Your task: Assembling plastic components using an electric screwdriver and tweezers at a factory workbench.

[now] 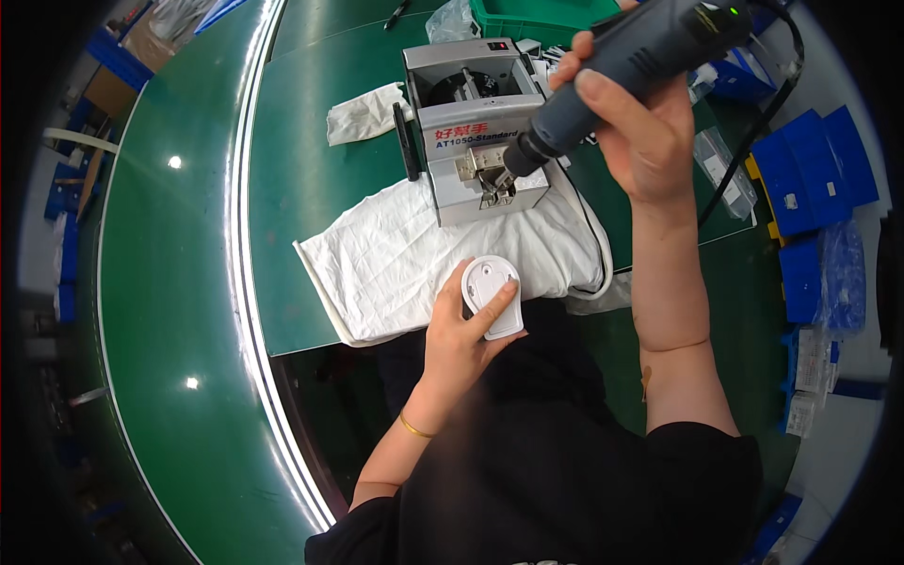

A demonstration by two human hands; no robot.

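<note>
My left hand [464, 325] holds a small white plastic housing [497, 299], round at one end, with its hollow side up and the thumb across it. It is just off the near edge of the white cloth [395, 254]. Up and to the right, my right hand [640, 122] grips a dark grey electric screwdriver [626, 75] with a small green light. Its tip points down and left at the front outlet of a grey screw feeder [480, 127]. Whether the bit touches the outlet I cannot tell.
A crumpled white cloth [365, 113] lies left of the feeder. Behind it are a green bin [537, 17] and a clear plastic bag [450, 21]. A black cable [753, 127] hangs from the screwdriver on the right. Blue bins [800, 174] stand at far right.
</note>
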